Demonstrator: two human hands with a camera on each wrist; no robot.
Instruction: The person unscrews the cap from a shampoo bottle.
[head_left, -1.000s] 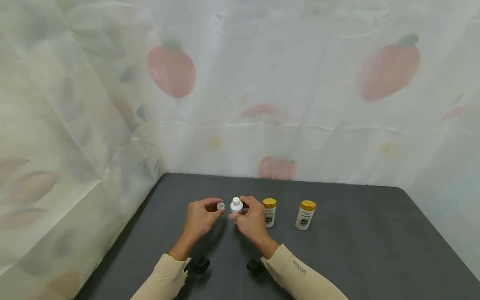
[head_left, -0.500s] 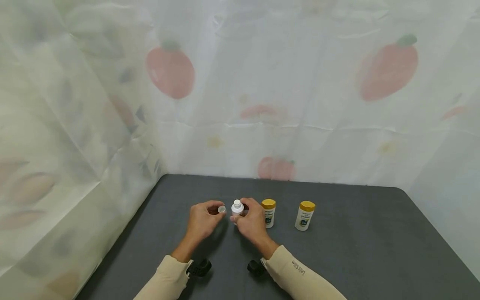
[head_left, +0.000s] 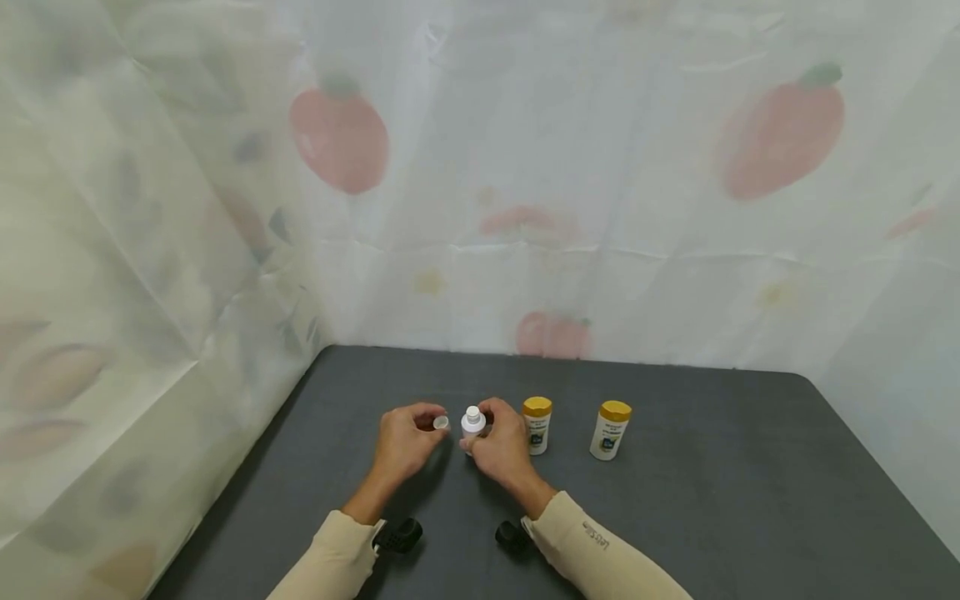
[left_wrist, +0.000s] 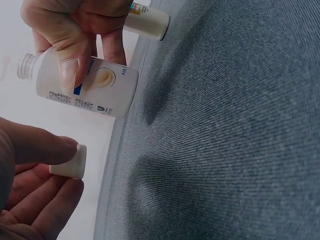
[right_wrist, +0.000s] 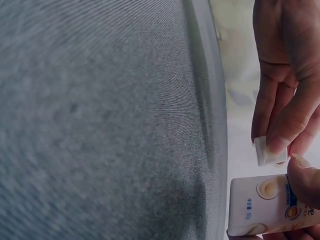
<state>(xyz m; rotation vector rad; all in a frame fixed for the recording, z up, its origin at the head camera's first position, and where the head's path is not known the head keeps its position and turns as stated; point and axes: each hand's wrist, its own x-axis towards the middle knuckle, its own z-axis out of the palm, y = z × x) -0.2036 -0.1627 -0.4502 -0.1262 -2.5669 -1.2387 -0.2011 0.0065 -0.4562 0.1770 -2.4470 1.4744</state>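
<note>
Between thumb and fingers, my left hand [head_left: 403,440] pinches a small white bottle cap [left_wrist: 75,164]. My right hand [head_left: 506,448] grips a white bottle [left_wrist: 107,85] round its sides, upright, with thumb in front and fingers behind. The bottle's threaded neck [left_wrist: 27,66] is bare and points up. Its label shows print, a pale round picture and a blue mark. In the head view the cap is just left of the bottle's shoulder, with a small gap between them. The bottle's base is close over the dark table, and the right fingers hide part of its label.
Two white bottles with yellow caps stand on the dark grey table [head_left: 712,483]: one bottle [head_left: 537,433] right behind the right hand, another bottle [head_left: 606,439] farther right. A pale printed curtain [head_left: 637,283] hangs behind the table and along its left side.
The cap has tipped slightly in the left hand, so less of its hollow inside faces the head view. Both hands have stayed nearly in place, with the bottle still held.
</note>
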